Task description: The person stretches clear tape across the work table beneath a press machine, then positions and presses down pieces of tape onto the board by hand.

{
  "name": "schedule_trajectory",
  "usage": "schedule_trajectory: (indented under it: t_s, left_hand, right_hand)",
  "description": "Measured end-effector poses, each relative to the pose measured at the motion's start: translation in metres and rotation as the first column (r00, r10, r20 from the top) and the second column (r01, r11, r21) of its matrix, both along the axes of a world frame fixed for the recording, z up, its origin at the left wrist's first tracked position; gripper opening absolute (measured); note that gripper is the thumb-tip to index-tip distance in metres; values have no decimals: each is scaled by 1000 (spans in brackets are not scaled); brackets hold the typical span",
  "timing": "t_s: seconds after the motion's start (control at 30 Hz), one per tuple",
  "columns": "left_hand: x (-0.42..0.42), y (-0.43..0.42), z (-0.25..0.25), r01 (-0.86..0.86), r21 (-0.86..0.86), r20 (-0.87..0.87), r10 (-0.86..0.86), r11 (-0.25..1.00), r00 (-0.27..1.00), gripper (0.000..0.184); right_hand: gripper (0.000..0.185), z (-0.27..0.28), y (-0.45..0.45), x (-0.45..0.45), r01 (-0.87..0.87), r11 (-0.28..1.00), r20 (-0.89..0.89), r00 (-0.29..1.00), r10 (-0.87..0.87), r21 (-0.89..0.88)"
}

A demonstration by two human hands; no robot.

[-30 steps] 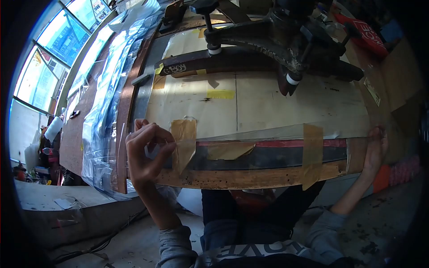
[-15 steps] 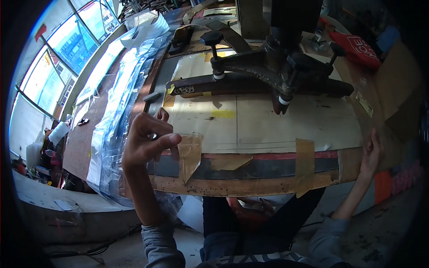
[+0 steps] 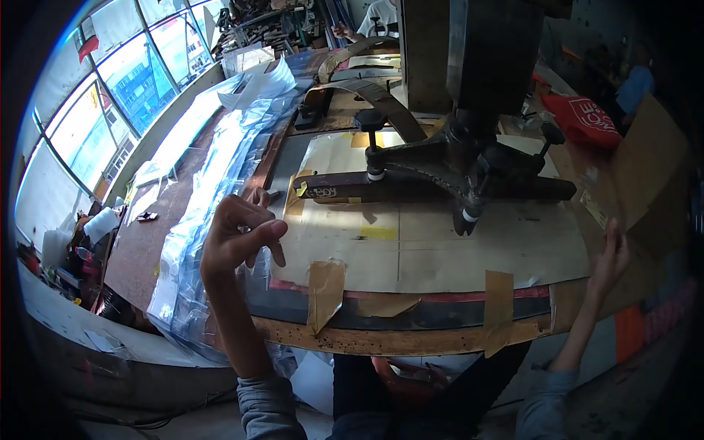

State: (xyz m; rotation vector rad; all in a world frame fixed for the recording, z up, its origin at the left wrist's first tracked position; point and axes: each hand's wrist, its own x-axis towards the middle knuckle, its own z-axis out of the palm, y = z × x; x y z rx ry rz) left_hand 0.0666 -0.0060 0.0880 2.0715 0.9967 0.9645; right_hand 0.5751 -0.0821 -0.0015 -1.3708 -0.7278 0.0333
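Note:
My left hand point(image 3: 242, 231) is raised over the left edge of a pale sheet point(image 3: 455, 253), its fingers curled in with the thumb against them. Whether something thin is pinched there is hidden. My right hand point(image 3: 610, 257) has its fingers stretched out beside the sheet's right edge, near brown cardboard. The sheet lies on a dark board with a wooden front edge point(image 3: 411, 339), with brown tape strips point(image 3: 499, 301) at its front. Above the sheet is a dark metal bar point(image 3: 433, 192), fixed to a machine arm point(image 3: 433, 158) with black knobs point(image 3: 370, 121).
Clear plastic sheeting point(image 3: 213, 183) runs along the left of the table. A red bag point(image 3: 579, 121) lies at the back right, near an upright cardboard piece point(image 3: 645, 169). A thick machine column point(image 3: 491, 59) rises at the back. Another person's hand point(image 3: 342, 31) shows far back.
The camera view has tipped upward, so the table and machine sit lower in the picture. My left hand is farther from the front tape strip. My right hand keeps its stretched pose.

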Motion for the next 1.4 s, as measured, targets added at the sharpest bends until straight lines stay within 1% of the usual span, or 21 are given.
schedule_trajectory:
  t_s: [0.03, 0.1, 0.13, 0.17, 0.27, 0.37, 0.5, 0.6, 0.7, 0.8, 0.87, 0.9, 1.0, 1.07, 1.1, 1.13, 1.17, 1.2, 1.27, 1.37, 1.4]
  left_hand:
    - [-5, 2, -4, -5, -23, 43, 6, 1000, 999, 33]
    - [-15, 10, -15, -21, -31, 75, 24, 999, 997, 36]
    - [-20, 14, -15, 12, -34, 33, -10, 999, 999, 37]
    - [-22, 16, -15, 23, -46, -1, -23, 999, 1000, 38]
    - [-20, 18, -23, -12, -20, 80, 14, 1000, 997, 42]
    - [-23, 21, -28, -31, 6, 62, 30, 1000, 998, 46]
    - [-27, 29, -38, -30, 4, 100, 30, 1000, 995, 51]
    - [-29, 32, -41, -49, 16, 44, 48, 999, 998, 53]
    - [-24, 31, -40, -63, -9, 14, 63, 998, 998, 53]
    - [-28, 28, -43, -117, -103, -9, 117, 988, 993, 51]
    - [-29, 31, -47, -89, -106, -13, 88, 990, 996, 48]
    - [-28, 33, -48, -39, -71, -11, 38, 997, 999, 47]
    - [-24, 33, -41, 87, -84, 1, -87, 993, 996, 33]
    - [-19, 28, -39, 80, -132, 49, -74, 988, 996, 26]
    - [-17, 27, -39, 85, -152, 66, -75, 985, 995, 23]
    - [-17, 29, -38, 111, -164, 76, -99, 980, 992, 21]
    - [-19, 31, -39, 149, -136, 52, -144, 979, 988, 17]
    - [-15, 28, -34, 135, -208, 58, -126, 969, 990, 14]
    - [-9, 28, -38, 141, -159, 87, -128, 977, 988, 13]
    - [-1, 26, -35, 116, -162, 77, -105, 980, 992, 13]
    - [-2, 27, -35, 98, -156, 44, -92, 983, 995, 13]
  right_hand:
    - [31, 4, -2, -11, 8, 998, 19, 1000, -9, 69]
    - [33, 4, -9, -19, -33, 997, 4, 999, 33, 74]
    - [34, 0, -12, -21, -54, 996, -6, 999, 54, 76]
    - [37, -3, -6, -20, -35, 987, 0, 999, 36, 157]
    - [36, -7, -15, -13, -152, 977, -101, 981, 168, 149]
    - [35, -9, -14, -12, -209, 956, -121, 964, 237, 207]
    - [37, -3, -18, -18, -269, 936, -155, 939, 307, 229]
    - [39, 1, -20, -20, -297, 925, -164, 926, 340, 236]
    - [39, 1, -20, -19, -316, 915, -188, 911, 367, 251]
    - [37, 1, -20, -18, -319, 909, -201, 905, 376, 266]
    - [35, -2, -19, -15, -317, 910, -197, 907, 373, 268]
    - [35, -1, -20, -13, -307, 913, -203, 909, 365, 268]
    - [34, -1, -20, -9, -265, 926, -219, 920, 326, 267]
    - [33, -5, -18, -5, -223, 937, -235, 928, 288, 268]
    - [31, -6, -20, -4, -229, 944, -241, 927, 286, 237]
    - [31, -6, -20, -3, -210, 950, -253, 930, 268, 232]
    - [30, -5, -19, -3, -189, 955, -263, 933, 247, 227]
    - [29, -5, -18, -2, -165, 961, -271, 936, 223, 221]
    - [28, -12, -17, 8, -144, 965, -296, 933, 206, 218]
    - [26, -15, -19, 15, -141, 970, -302, 933, 197, 200]
    - [25, -15, -20, 16, -143, 971, -298, 934, 196, 190]
